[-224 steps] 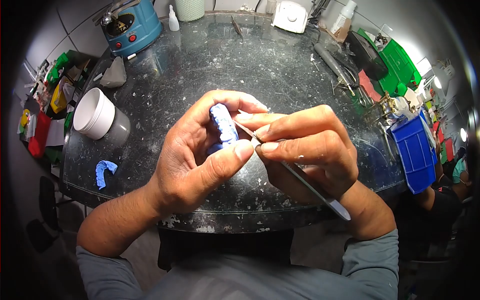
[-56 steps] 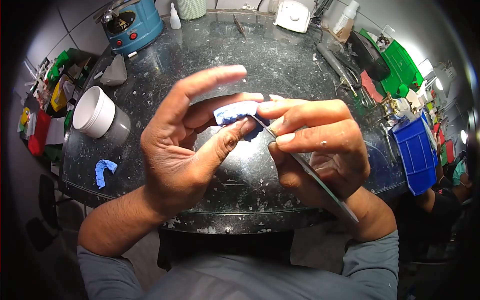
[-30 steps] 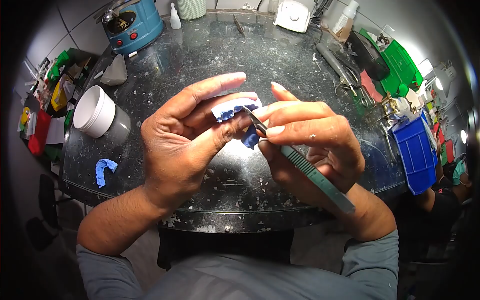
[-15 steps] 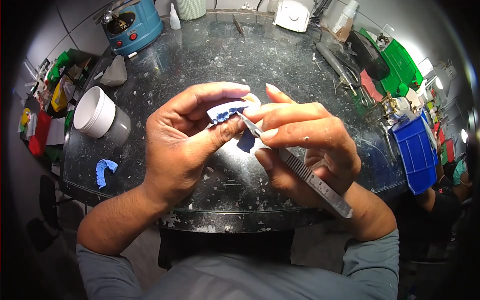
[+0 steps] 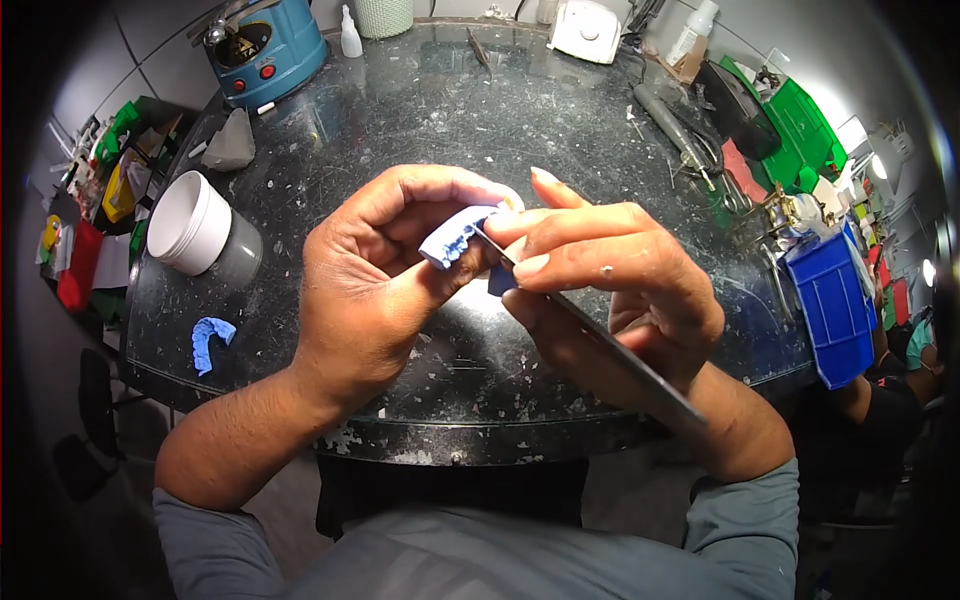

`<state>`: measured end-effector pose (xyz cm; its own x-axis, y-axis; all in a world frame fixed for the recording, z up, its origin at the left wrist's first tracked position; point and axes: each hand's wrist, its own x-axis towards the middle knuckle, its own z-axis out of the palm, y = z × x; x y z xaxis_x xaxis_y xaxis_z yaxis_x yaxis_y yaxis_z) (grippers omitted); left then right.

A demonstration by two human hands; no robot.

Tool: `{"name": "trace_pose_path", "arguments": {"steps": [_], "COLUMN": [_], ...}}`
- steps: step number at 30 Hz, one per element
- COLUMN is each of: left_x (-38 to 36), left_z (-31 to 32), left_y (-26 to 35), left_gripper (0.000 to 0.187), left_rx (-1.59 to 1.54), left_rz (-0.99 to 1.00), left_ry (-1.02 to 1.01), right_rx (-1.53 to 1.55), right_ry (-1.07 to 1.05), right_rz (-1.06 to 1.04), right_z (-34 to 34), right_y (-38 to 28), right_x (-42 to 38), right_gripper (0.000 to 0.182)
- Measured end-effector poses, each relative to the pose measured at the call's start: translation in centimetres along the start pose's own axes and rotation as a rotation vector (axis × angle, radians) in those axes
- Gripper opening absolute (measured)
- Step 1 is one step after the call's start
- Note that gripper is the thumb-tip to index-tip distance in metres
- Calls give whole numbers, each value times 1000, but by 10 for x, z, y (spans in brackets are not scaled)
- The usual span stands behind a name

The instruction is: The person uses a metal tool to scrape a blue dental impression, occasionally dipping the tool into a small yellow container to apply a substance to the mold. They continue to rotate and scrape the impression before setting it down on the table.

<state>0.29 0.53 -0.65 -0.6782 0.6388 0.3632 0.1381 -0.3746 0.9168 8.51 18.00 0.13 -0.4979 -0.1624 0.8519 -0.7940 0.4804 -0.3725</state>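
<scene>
Two hands meet above the near middle of a dark, scratched round table (image 5: 560,110). Left hand (image 5: 375,285): thumb and fingers clamped on a small blue dental mould (image 5: 452,238), held clear of the tabletop with its toothed side turned toward the camera. Right hand (image 5: 610,290): fingers closed round a slim metal knife (image 5: 610,348), its tip touching the right edge of the mould and its handle running down and to the right past the wrist. Fingertips of both hands touch around the mould.

On the table, left: a white-rimmed grey tub (image 5: 200,235); nearer, close to the table's edge, a second blue mould (image 5: 210,340) lying loose. Far left: a blue machine (image 5: 262,45) with red knobs, and a grey wedge-shaped lump (image 5: 230,145) between it and the tub. Far middle: a white device (image 5: 583,28). Right edge: a blue bin (image 5: 830,305), with green bins (image 5: 795,130) farther back.
</scene>
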Motion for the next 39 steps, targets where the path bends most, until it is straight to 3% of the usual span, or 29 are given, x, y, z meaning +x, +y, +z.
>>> {"name": "trace_pose_path", "arguments": {"steps": [10, 34, 39], "left_x": [-2, -3, -2], "left_z": [-8, -5, -6], "left_y": [-7, -4, -5], "left_gripper": [35, 28, 28], "left_rx": [150, 201, 236], "left_rz": [254, 338, 340], "left_ry": [-33, -36, -40], "right_rx": [89, 98, -124], "right_ry": [-45, -29, -27], "right_rz": [27, 44, -38], "right_z": [-2, -4, -2], "right_y": [-6, -9, -8], "right_x": [2, 3, 5], "right_gripper": [33, 23, 24]}}
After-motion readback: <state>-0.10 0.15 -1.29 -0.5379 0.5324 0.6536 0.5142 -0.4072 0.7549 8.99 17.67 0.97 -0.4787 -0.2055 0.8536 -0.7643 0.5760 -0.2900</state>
